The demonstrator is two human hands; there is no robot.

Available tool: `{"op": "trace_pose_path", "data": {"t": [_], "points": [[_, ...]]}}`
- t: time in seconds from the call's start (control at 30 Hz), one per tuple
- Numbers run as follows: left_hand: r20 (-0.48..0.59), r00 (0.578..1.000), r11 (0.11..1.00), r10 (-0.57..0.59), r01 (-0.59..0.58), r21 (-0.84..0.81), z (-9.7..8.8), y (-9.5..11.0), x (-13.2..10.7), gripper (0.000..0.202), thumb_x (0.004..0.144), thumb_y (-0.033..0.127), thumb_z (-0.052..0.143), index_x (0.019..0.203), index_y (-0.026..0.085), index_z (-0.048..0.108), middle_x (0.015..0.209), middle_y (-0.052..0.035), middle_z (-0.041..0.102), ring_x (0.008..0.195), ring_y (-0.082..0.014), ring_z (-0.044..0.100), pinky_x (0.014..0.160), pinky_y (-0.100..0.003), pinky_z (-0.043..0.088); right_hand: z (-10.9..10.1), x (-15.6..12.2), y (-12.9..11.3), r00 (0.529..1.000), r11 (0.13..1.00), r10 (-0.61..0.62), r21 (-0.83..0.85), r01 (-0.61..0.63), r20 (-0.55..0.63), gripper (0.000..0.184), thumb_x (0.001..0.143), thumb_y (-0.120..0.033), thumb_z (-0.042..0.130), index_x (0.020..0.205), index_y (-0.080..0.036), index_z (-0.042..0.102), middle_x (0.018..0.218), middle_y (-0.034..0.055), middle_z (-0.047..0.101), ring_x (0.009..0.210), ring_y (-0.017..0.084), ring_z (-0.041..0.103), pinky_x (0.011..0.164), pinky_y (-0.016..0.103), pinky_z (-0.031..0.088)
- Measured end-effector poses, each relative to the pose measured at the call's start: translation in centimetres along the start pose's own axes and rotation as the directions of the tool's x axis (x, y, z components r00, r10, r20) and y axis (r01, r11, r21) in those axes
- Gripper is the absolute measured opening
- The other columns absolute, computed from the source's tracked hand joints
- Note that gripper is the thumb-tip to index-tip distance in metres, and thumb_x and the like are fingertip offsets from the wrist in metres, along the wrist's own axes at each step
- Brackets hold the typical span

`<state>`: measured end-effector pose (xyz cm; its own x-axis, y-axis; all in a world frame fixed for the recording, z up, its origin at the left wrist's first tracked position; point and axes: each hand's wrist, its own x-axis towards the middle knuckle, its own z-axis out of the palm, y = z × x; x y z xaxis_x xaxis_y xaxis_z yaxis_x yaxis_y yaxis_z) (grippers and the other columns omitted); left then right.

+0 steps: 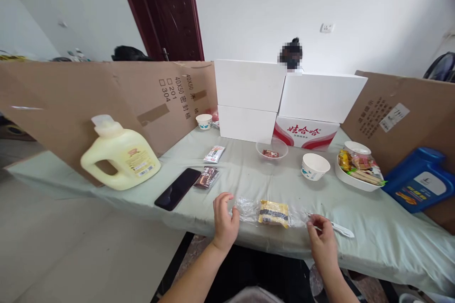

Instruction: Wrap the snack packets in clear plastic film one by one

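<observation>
A yellow snack in a clear wrapper point(273, 212) lies near the front edge of the table point(249, 177), which has a pale green cloth. My left hand point(224, 221) pinches the wrapper's left end, fingers closed on the plastic. My right hand point(322, 236) pinches the wrapper's right end. Just right of that hand lies a white plastic spoon point(341, 230).
A black phone point(177, 188), two small snack packets point(207, 177), a yellow detergent jug point(119, 154), a clear bowl point(272, 148), paper cups point(314, 166), a plate of snacks point(358, 170) and a blue jug point(417, 178) are on the table. Cardboard sheets and white boxes point(249, 99) wall it in.
</observation>
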<state>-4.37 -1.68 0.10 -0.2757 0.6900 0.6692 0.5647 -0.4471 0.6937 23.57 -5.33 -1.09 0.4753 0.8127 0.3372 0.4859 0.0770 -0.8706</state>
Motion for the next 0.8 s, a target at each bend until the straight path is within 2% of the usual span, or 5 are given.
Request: {"op": "trace_pose_path", "data": {"t": [0.1,0.27,0.4,0.6,0.8], "points": [[0.284,0.904,0.944,0.319,-0.329,-0.015,0.2,2.5,0.5,0.023,0.085,0.011,0.047,0.103,0.021,0.057,0.100,-0.0073,0.062,0.100,-0.0229,0.055,0.089,-0.041,0.046,-0.6,-0.6,-2.4,0.947,0.945,-0.312,-0.126,0.301,-0.079,0.025,0.085,-0.037,0.052,0.102,-0.019,0.056,0.104,0.0105,0.060,0.097,0.024,0.057,0.082,0.041,0.048],[0.499,0.828,0.921,0.255,-0.365,0.135,2.3,4.6,0.5,0.024,0.089,0.018,0.052,0.111,0.019,0.059,0.099,-0.0086,0.063,0.098,-0.0262,0.055,0.088,-0.047,0.046,0.8,-0.3,-5.9,0.700,0.746,-0.575,-0.081,0.661,0.425,0.028,0.092,-0.018,0.042,0.117,-0.024,0.055,0.113,0.0083,0.061,0.105,0.020,0.057,0.089,0.037,0.049],[0.494,0.796,0.877,0.349,-0.463,0.127,1.8,5.1,-0.6,0.020,0.090,0.011,0.046,0.088,0.020,0.063,0.081,-0.0061,0.060,0.086,-0.0227,0.055,0.084,-0.043,0.046,1.6,-0.2,-5.1,0.742,0.752,-0.475,-0.220,0.621,0.473,0.033,0.092,-0.022,0.045,0.124,-0.023,0.052,0.115,0.0085,0.060,0.104,0.022,0.058,0.087,0.039,0.051],[0.718,0.542,0.783,0.437,-0.622,-0.007,-0.6,5.2,-3.6,0.014,0.087,0.015,0.051,0.077,0.020,0.059,0.070,-0.0040,0.058,0.070,-0.0211,0.056,0.063,-0.034,0.048,-1.2,-1.6,-4.2,0.714,0.745,-0.394,-0.254,0.617,0.579,0.025,0.093,-0.019,0.040,0.099,-0.025,0.063,0.087,0.0048,0.061,0.082,0.020,0.058,0.072,0.034,0.048],[0.693,0.632,0.865,0.347,-0.502,0.025,-0.4,5.1,-3.1,0.017,0.091,0.013,0.044,0.086,0.018,0.061,0.081,-0.0058,0.062,0.075,-0.0207,0.059,0.067,-0.034,0.051,-3.4,-3.1,-4.5,0.641,0.701,-0.243,-0.326,0.635,0.728,0.006,0.082,-0.022,0.060,0.079,-0.026,0.064,0.077,0.0012,0.062,0.079,0.020,0.057,0.070,0.032,0.045]]}}
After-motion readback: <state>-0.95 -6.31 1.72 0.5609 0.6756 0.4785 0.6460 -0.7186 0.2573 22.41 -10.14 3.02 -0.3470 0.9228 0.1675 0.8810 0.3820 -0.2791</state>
